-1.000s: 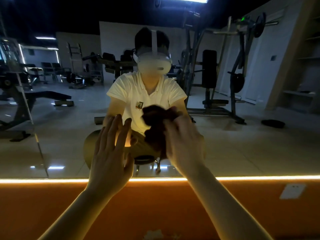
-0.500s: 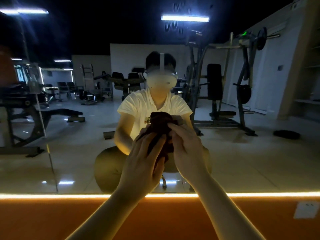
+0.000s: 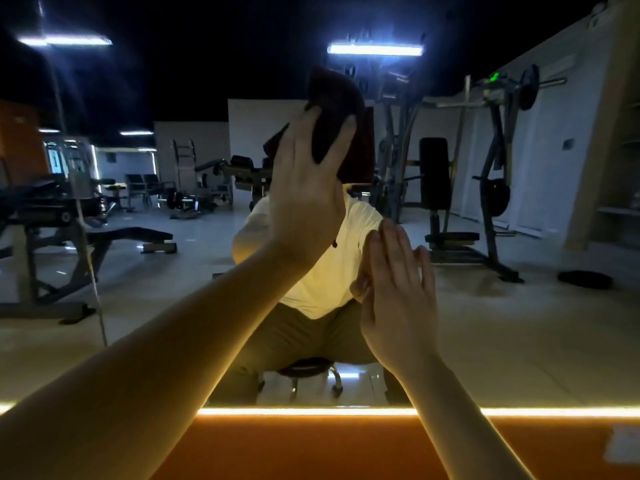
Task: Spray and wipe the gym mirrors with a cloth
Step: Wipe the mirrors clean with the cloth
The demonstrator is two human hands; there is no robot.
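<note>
A dark brown cloth (image 3: pixel 333 109) lies high on the large wall mirror (image 3: pixel 166 306), in front of the reflected person's head. My left hand (image 3: pixel 304 202) reaches up from the lower left and presses the cloth to the glass with spread, straight fingers. My right hand (image 3: pixel 398 299) is flat with its fingers straight and together, held upright at the mirror lower right of the cloth; it holds nothing. Its reflection meets it at the thumb side. No spray bottle is in view.
Below the mirror runs a glowing light strip (image 3: pixel 554 412) over an orange wall panel (image 3: pixel 311 452) with a white plate (image 3: pixel 623 445) at the right edge. A vertical mirror seam (image 3: pixel 90 271) stands at the left. The glass reflects gym machines, benches and a stool.
The cloth passed from both hands into my left hand, which rose with it up the mirror. My right hand let go and dropped to the lower right, flat. The view tilted up.
</note>
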